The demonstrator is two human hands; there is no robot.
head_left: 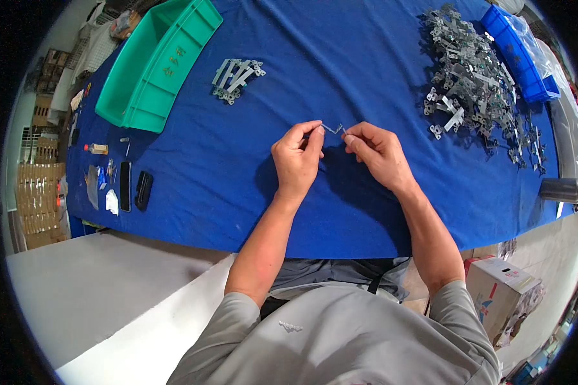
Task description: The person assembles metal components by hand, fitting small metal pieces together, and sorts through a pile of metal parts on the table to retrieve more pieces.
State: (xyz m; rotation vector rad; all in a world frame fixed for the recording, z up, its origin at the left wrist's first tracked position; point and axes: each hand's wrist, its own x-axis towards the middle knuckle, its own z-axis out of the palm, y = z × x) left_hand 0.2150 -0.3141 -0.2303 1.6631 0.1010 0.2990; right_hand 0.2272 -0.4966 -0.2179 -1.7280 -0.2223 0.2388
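Above the blue cloth (250, 186), both hands hold a small bent metal bracket (332, 129) between them. My left hand (297, 157) pinches its left end between thumb and fingers. At the other end, my right hand (380, 152) is closed in a pinch too. Part of the bracket is hidden by the fingertips. A small group of similar metal brackets (236, 78) lies beyond my left hand. Farther off to the right is a large heap of metal brackets (470, 77).
A green bin (159, 83) stands at the back left, and a blue bin (520, 61) at the far right. A phone (125, 186), a black case (144, 190) and a small bottle (97, 149) lie at left. A metal cylinder (560, 190) sits near the right edge.
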